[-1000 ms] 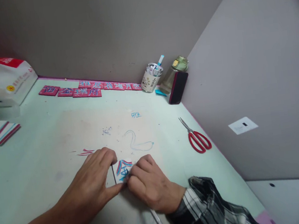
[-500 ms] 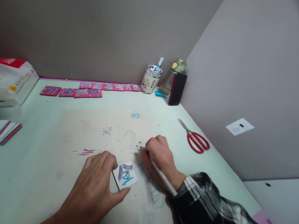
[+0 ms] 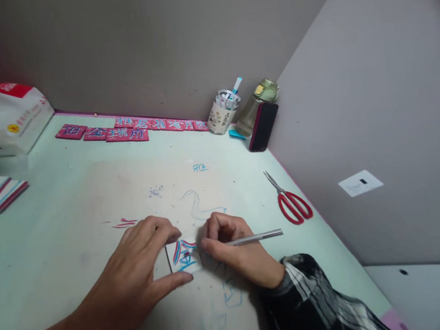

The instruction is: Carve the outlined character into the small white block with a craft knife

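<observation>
Hands: two, one tile (image 3: 184, 256), one knife (image 3: 252, 238)

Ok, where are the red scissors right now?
The scissors lie on the table near its right edge, beyond the right hand, untouched.
</observation>
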A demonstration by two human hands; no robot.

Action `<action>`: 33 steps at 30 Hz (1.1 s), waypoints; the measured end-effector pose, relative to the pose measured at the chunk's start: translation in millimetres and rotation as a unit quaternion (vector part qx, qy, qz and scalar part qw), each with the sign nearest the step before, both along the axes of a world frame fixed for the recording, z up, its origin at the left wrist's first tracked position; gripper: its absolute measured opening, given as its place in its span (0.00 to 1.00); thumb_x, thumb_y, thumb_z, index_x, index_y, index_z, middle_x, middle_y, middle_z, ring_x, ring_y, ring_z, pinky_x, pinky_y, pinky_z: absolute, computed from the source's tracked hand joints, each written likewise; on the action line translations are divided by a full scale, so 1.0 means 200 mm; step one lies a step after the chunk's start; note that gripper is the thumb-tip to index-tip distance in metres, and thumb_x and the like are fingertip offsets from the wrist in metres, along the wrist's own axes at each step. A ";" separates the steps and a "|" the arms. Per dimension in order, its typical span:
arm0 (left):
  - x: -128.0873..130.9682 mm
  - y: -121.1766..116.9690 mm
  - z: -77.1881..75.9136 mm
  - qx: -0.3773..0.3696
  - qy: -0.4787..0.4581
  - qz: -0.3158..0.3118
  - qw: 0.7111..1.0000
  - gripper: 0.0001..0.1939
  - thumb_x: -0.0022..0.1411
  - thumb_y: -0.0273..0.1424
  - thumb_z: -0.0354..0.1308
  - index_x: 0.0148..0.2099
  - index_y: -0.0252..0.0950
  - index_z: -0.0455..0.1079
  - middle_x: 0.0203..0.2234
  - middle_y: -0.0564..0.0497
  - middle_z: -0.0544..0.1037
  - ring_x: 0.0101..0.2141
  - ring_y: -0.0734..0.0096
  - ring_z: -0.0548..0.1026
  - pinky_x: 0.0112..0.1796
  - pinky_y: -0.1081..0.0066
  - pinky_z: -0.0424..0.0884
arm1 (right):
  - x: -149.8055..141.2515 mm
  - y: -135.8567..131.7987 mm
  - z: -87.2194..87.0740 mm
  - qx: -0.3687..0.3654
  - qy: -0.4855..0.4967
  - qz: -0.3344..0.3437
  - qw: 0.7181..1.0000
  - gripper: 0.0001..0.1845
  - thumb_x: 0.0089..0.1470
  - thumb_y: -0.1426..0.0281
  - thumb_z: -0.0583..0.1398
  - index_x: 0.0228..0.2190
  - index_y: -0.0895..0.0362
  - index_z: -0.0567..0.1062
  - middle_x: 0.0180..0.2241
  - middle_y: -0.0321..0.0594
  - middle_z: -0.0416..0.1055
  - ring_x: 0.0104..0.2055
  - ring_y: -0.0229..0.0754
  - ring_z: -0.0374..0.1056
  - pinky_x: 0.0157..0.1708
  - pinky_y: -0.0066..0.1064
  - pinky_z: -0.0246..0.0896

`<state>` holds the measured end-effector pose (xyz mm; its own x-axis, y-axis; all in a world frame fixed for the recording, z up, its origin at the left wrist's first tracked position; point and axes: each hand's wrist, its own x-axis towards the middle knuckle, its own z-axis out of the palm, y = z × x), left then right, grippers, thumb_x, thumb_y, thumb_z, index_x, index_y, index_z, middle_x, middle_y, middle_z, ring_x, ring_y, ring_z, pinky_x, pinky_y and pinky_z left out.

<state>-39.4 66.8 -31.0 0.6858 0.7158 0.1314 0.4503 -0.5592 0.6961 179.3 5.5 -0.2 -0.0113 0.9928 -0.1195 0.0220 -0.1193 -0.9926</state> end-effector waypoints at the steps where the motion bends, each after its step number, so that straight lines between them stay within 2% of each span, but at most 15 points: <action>1: 0.00 0.00 0.01 0.001 -0.014 -0.010 1.000 0.15 0.61 0.40 0.66 0.48 0.44 0.70 0.46 0.51 0.74 0.47 0.57 0.71 0.47 0.61 0.67 | 0.00 0.00 0.00 -0.001 -0.004 0.003 1.000 0.17 0.53 0.69 0.67 0.22 0.53 0.64 0.23 0.30 0.64 0.26 0.36 0.55 0.27 0.33 0.48; 5: 0.01 0.01 0.03 0.009 -0.046 -0.034 0.998 0.07 0.69 0.38 0.58 0.47 0.48 0.74 0.44 0.54 0.76 0.46 0.61 0.72 0.46 0.64 0.67 | -0.01 -0.01 0.01 0.001 -0.008 0.016 1.000 0.16 0.54 0.68 0.66 0.23 0.53 0.64 0.23 0.32 0.65 0.27 0.38 0.55 0.28 0.34 0.49; 10: 0.01 0.01 0.05 0.040 -0.065 -0.054 0.996 0.08 0.72 0.33 0.54 0.43 0.46 0.75 0.40 0.54 0.76 0.42 0.63 0.72 0.44 0.65 0.66 | -0.03 -0.02 0.02 -0.010 0.008 0.017 1.000 0.16 0.53 0.69 0.66 0.23 0.52 0.63 0.23 0.32 0.64 0.27 0.38 0.54 0.28 0.35 0.48; 17: 0.00 0.03 0.09 0.124 -0.037 -0.090 0.987 0.10 0.71 0.29 0.52 0.41 0.45 0.74 0.40 0.54 0.77 0.42 0.64 0.72 0.44 0.64 0.63 | -0.02 -0.01 0.00 -0.008 0.044 0.017 0.999 0.17 0.53 0.68 0.68 0.23 0.53 0.64 0.23 0.31 0.64 0.26 0.38 0.55 0.29 0.35 0.49; 19: -0.02 0.06 0.10 0.136 -0.028 -0.077 0.987 0.10 0.71 0.29 0.51 0.40 0.43 0.73 0.40 0.53 0.77 0.42 0.63 0.72 0.44 0.63 0.63 | 0.00 0.00 0.00 -0.003 0.060 0.003 0.998 0.17 0.53 0.68 0.68 0.22 0.53 0.65 0.22 0.31 0.65 0.26 0.37 0.55 0.28 0.34 0.48; 23: -0.08 0.15 0.13 0.197 0.055 0.006 0.979 0.09 0.69 0.31 0.49 0.36 0.41 0.70 0.35 0.50 0.76 0.39 0.57 0.71 0.46 0.55 0.61 | 0.02 0.02 0.00 0.009 0.087 -0.041 0.995 0.17 0.54 0.68 0.68 0.22 0.53 0.66 0.21 0.29 0.65 0.25 0.36 0.55 0.28 0.33 0.47; 25: -0.11 0.17 0.12 0.216 0.100 0.006 0.971 0.11 0.69 0.32 0.48 0.36 0.41 0.69 0.33 0.50 0.75 0.37 0.56 0.70 0.47 0.51 0.60 | 0.02 0.02 0.00 0.010 0.095 -0.057 0.994 0.17 0.54 0.68 0.68 0.22 0.54 0.66 0.21 0.30 0.65 0.25 0.35 0.55 0.28 0.33 0.46; 28: -0.11 0.14 0.09 0.187 0.081 -0.042 0.978 0.08 0.69 0.36 0.52 0.46 0.44 0.71 0.39 0.50 0.77 0.40 0.55 0.72 0.45 0.54 0.63 | 0.02 0.02 0.00 0.010 0.094 -0.073 0.993 0.16 0.54 0.69 0.67 0.22 0.54 0.66 0.21 0.29 0.65 0.25 0.35 0.55 0.28 0.33 0.46; 31: -0.06 0.04 0.04 0.152 0.058 -0.057 0.985 0.21 0.64 0.33 0.61 0.58 0.45 0.65 0.48 0.50 0.76 0.48 0.54 0.73 0.50 0.56 0.64 | 0.02 0.03 0.00 0.013 0.083 -0.081 0.993 0.16 0.55 0.69 0.67 0.22 0.54 0.66 0.21 0.29 0.65 0.25 0.35 0.54 0.28 0.33 0.46; 33: -0.03 -0.02 0.03 0.163 0.037 -0.055 0.984 0.25 0.62 0.29 0.60 0.60 0.44 0.62 0.49 0.49 0.76 0.49 0.55 0.73 0.52 0.57 0.65 | 0.02 0.03 0.00 0.014 0.075 -0.083 0.994 0.16 0.55 0.69 0.67 0.22 0.54 0.66 0.21 0.29 0.64 0.25 0.35 0.53 0.28 0.33 0.46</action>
<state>-44.6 62.9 -25.5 0.7729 0.5649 0.2890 0.4171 -0.7955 0.4396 183.1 10.7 -1.1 0.1365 0.9854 -0.1014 -0.1435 -0.0816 -0.9863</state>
